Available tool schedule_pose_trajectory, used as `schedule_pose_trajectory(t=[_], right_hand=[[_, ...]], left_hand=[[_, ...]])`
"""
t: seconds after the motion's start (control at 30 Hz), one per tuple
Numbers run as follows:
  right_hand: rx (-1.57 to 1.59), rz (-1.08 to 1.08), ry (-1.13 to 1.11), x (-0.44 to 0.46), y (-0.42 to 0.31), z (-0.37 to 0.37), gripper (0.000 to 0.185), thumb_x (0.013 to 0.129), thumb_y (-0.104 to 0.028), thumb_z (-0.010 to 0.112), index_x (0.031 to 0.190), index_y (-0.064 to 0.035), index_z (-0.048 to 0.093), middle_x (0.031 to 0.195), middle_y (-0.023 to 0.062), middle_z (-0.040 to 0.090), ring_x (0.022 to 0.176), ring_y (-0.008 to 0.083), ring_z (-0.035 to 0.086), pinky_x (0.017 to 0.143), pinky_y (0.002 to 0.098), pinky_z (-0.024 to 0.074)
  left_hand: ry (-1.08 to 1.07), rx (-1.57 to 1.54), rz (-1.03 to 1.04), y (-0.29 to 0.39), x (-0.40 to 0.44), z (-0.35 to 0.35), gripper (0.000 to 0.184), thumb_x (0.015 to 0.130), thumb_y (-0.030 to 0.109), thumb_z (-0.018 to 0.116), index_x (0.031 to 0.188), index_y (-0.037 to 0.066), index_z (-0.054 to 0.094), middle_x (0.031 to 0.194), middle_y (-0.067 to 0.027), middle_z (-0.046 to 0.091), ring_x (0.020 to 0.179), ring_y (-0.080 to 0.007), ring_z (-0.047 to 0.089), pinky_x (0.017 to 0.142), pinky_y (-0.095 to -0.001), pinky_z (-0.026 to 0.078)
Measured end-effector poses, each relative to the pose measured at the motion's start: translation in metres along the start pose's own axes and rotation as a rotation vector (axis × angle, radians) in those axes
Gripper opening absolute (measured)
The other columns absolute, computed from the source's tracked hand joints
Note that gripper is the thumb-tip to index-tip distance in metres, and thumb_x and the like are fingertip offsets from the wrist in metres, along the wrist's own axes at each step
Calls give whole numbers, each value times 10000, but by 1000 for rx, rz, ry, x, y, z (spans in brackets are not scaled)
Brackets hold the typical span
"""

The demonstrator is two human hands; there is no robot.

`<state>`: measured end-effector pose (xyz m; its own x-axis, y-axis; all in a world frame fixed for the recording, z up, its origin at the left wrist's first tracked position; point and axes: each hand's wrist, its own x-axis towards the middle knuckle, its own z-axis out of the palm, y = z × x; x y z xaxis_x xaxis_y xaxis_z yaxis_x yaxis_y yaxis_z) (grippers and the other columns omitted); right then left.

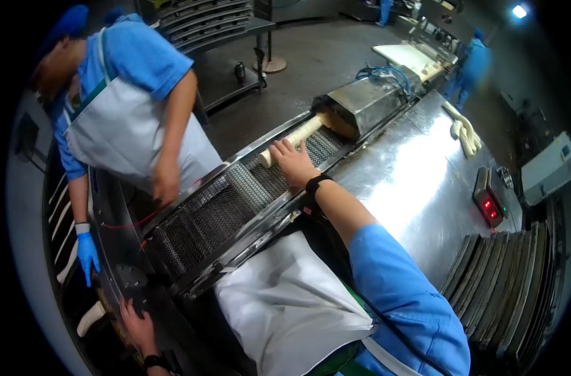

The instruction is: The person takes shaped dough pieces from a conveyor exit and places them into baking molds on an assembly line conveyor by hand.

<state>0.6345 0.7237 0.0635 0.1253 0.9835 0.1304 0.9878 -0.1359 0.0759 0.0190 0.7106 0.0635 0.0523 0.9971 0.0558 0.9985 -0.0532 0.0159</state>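
A long pale dough roll (303,133) lies on the wire-mesh conveyor belt (244,185), its far end at the opening of a metal housing. My right hand (293,164) reaches over the belt, fingers stretched out and touching the roll near its closer end. Down at the lower left, my left hand (138,327) is open with its fingers spread beside a dark metal edge. Close to it is another dough piece (91,318), partly hidden, in a dark rack or tray area.
Across the belt a co-worker in a white apron (138,128) leans over, one hand in a blue glove (88,255). To the right are a steel table (385,182) with dough strips (464,131), a scale with a red display (490,205) and stacked trays (495,282).
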Motion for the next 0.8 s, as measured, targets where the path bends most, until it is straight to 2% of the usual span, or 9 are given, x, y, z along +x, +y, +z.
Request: schedule_pose_trajectory(t=[0.13,0.23,0.3,0.33,0.37,0.53,0.63,0.73,0.8], right_hand=[[-100,150,-50,16,10,6,461,848,-56,532,1300,-96,456,1389,104,427,1320,266,390,989,686,324],[-111,87,-110,9,7,-9,636,748,-42,644,1344,-123,437,1387,80,443,1313,259,406,958,708,317],[-13,-34,-31,12,11,-4,624,696,-26,660,1284,-99,462,1216,150,529,1168,344,503,956,533,416],[-91,-55,-202,14,-1,-26,520,705,-19,668,1194,-77,499,1208,151,525,1160,339,502,928,510,446],[-19,-71,-103,12,3,-17,558,652,35,665,1177,-64,504,1130,166,536,1119,345,515,878,433,484],[190,-422,190,0,-12,-27,405,604,133,523,978,-19,487,1054,205,516,994,414,495,789,479,447],[129,-261,-52,0,-24,-18,382,662,81,566,1018,-24,478,1005,208,522,962,419,518,799,481,446],[56,-282,60,-17,-61,-47,344,704,14,608,1029,-22,501,939,198,544,909,396,548,794,470,455],[-39,-275,-21,-17,-63,-41,256,705,-83,682,931,-30,572,909,177,567,881,393,567,776,474,473]], left_hand=[[19,-46,-44,-1,-4,0,483,766,47,624,1241,52,539,1468,-111,377,1353,-318,352,1113,-409,327],[45,-151,6,3,-3,-11,505,736,76,643,1231,41,554,1457,-116,393,1351,-305,358,1116,-400,319],[43,-239,-20,11,1,-21,499,728,73,631,1220,31,560,1451,-123,395,1353,-301,354,1119,-393,310],[31,-229,-25,8,3,-16,488,739,78,627,1220,33,557,1448,-124,393,1362,-295,340,1118,-394,312],[-10,-206,-23,10,6,-23,483,750,92,624,1224,37,552,1453,-124,382,1372,-293,321,1117,-398,317],[14,-281,-3,1,1,-17,437,812,90,584,1245,53,536,1466,-127,354,1381,-293,298,1113,-402,322],[44,-270,20,-4,1,-12,440,810,92,586,1244,47,536,1463,-134,355,1377,-293,304,1115,-397,318],[84,-269,29,-8,2,-9,444,802,93,588,1239,33,535,1451,-143,370,1372,-293,312,1116,-395,314],[96,-289,53,-12,2,-5,457,798,103,592,1245,30,534,1444,-147,379,1370,-293,315,1118,-392,311]])
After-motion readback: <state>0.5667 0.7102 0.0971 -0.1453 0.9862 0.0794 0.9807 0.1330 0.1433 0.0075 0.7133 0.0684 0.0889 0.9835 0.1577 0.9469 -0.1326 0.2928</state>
